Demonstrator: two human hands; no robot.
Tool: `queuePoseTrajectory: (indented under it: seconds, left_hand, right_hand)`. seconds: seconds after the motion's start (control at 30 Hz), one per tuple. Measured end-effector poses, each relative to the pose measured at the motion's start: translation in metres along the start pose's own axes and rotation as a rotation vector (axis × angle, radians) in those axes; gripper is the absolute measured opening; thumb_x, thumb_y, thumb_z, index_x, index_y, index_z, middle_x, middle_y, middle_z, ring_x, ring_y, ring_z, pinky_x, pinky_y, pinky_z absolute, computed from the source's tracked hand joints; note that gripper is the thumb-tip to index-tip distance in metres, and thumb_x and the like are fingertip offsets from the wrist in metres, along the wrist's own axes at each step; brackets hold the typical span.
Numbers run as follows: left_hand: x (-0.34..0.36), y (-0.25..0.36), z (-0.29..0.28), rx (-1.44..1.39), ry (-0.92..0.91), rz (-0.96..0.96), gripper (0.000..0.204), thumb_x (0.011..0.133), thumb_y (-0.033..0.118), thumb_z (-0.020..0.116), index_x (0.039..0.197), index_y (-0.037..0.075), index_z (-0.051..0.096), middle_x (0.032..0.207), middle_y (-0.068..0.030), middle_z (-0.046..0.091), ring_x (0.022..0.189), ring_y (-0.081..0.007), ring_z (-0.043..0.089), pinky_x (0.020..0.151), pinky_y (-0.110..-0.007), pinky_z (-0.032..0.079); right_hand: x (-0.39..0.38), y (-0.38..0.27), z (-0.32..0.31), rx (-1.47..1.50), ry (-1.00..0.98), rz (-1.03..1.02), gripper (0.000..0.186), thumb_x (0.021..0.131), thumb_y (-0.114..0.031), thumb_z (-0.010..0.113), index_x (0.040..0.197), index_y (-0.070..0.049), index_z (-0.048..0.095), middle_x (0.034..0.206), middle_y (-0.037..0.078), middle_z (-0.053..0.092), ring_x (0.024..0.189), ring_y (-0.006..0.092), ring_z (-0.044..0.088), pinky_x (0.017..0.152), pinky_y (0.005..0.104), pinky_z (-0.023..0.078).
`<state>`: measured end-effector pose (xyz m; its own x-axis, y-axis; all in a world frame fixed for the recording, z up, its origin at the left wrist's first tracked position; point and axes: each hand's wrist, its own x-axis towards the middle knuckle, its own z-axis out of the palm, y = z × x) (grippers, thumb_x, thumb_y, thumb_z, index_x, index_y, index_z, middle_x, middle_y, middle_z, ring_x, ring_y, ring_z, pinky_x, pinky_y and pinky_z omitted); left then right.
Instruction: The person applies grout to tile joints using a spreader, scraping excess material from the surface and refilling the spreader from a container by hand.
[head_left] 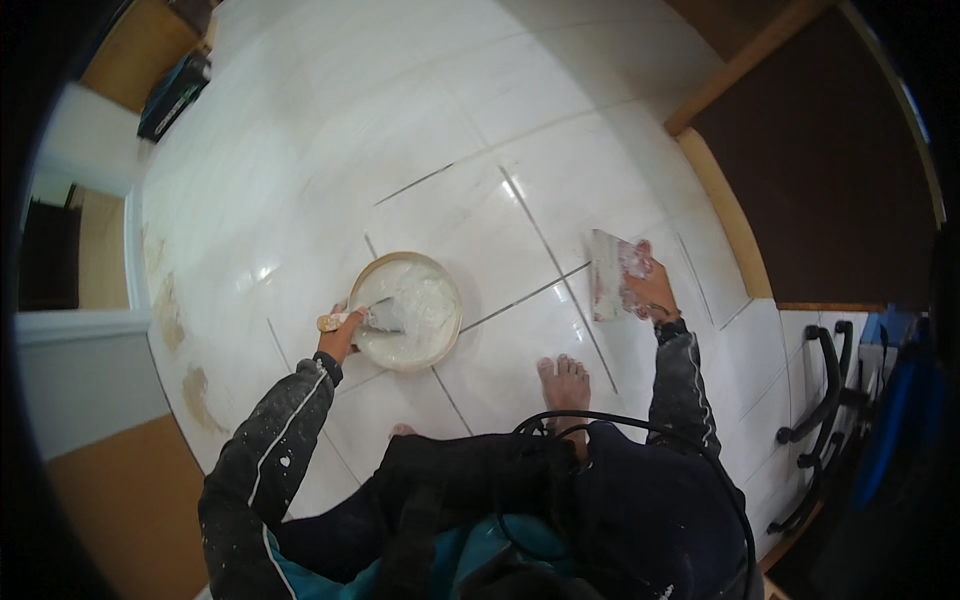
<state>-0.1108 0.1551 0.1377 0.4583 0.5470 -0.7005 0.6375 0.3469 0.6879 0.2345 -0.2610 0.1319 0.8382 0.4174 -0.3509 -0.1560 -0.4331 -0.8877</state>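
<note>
A round tub of thick white paste rests on the tiled floor, left of centre. At its left rim, my left hand is closed round a putty knife, whose broad grey blade lies over the paste. The yellowish end of its handle sticks out to the left. Out to the right, my right hand grips a wide, flat filling blade above the floor. White paste smears that blade and the fingers, with slight blur there.
White floor tiles with dark joints surround the tub. A dark panel with wooden edging stands at right, near a black chair base. A dark box sits far left. My bare foot is between my arms; a black cable crosses my lap.
</note>
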Motion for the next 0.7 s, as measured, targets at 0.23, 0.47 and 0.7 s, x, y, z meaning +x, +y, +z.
queuePoseTrajectory:
  seconds: [0.23,0.47,0.7]
  left_hand:
    - [-0.013,0.011,-0.029,-0.099,-0.032,0.069,0.035,0.087,0.031,0.061,0.110,0.005,0.057,0.092,-0.0065,0.061,0.062,-0.0145,0.060,0.061,-0.033,0.056]
    - [-0.029,0.036,-0.046,0.508,-0.261,-0.149,0.038,0.090,0.035,0.058,0.110,0.003,0.056,0.073,-0.0055,0.059,0.049,-0.0131,0.057,0.050,-0.028,0.056]
    - [-0.005,0.021,-0.002,0.379,-0.319,-0.210,0.043,0.091,0.050,0.053,0.096,0.007,0.055,0.059,0.0017,0.038,0.041,-0.0082,0.034,0.037,-0.026,0.034]
  right_hand:
    - [-0.023,0.011,-0.032,0.076,0.160,0.088,0.025,0.078,-0.006,0.062,0.100,0.004,0.059,0.087,0.006,0.065,0.073,0.0145,0.061,0.068,0.0292,0.050]
    - [-0.017,0.017,-0.033,0.123,0.167,-0.005,0.031,0.077,-0.005,0.061,0.107,0.005,0.059,0.094,0.008,0.066,0.080,0.0153,0.062,0.074,0.0285,0.050]
    - [-0.021,0.028,-0.028,0.171,0.161,-0.078,0.034,0.079,-0.001,0.060,0.112,0.006,0.057,0.101,0.008,0.065,0.088,0.0160,0.062,0.080,0.0283,0.049]
